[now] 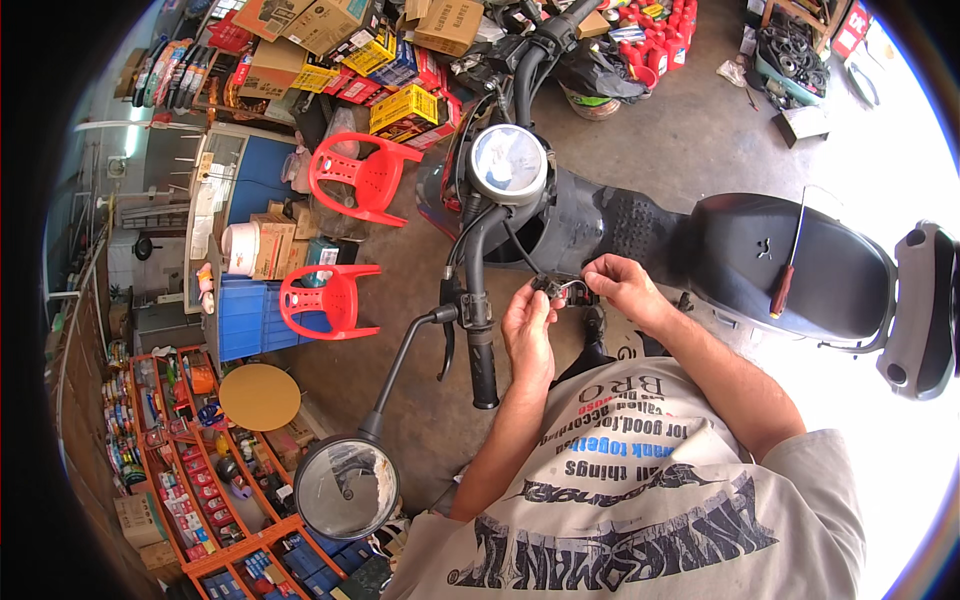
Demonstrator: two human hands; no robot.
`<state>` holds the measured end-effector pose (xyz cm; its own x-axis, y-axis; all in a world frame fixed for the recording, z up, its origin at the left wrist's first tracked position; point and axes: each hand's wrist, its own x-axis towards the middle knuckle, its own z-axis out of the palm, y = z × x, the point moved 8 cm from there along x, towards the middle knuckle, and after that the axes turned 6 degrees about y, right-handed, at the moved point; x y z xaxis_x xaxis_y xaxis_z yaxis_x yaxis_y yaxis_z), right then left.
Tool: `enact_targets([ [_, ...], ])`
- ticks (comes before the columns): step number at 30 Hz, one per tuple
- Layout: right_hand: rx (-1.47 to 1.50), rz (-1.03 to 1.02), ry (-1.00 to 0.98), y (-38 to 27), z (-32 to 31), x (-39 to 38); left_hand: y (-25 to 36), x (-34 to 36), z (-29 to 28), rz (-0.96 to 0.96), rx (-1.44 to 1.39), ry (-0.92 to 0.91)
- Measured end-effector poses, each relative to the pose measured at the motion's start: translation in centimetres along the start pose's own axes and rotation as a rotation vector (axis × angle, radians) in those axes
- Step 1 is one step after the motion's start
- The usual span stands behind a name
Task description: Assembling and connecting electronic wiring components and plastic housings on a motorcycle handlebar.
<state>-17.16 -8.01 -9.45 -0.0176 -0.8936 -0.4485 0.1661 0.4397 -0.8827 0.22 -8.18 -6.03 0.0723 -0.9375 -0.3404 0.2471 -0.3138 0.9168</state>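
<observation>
Both my hands meet in front of my chest, beside the scooter (640, 220). My left hand (528, 330) is closed, its thumb and fingers pinching a small dark part (544, 284) at the end of a black cable that runs down from the handlebar. My right hand (622, 284) is closed too, its thumb and forefinger pinching a thin pale wire (572, 284) next to that part. Red and dark bits show between the hands; their exact kind is too small to make out. A screwdriver (785, 285) with a red handle lies on the black seat (735, 250).
The handlebar grip (483, 375) and a round mirror (347, 488) stand left of my arms. Two red plastic chairs (365, 180) are farther left. Boxes (410, 110) are piled at the far side. Orange shelving (215, 480) with packaged parts fills the lower left.
</observation>
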Motion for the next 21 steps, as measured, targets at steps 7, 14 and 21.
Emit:
enact_targets([
  [7, 0.004, -0.003, -0.003, -0.04, 0.01, 0.04, 0.03, 0.03, 0.07, 0.003, 0.013, -0.004],
  [14, 0.020, -0.009, -0.008, 0.06, 0.00, 0.08, 0.17, -0.01, 0.24, 0.030, 0.063, -0.002],
  [21, 0.020, 0.001, -0.008, 0.16, 0.03, -0.05, 0.84, -0.47, 0.88, 0.110, 0.136, -0.013],
])
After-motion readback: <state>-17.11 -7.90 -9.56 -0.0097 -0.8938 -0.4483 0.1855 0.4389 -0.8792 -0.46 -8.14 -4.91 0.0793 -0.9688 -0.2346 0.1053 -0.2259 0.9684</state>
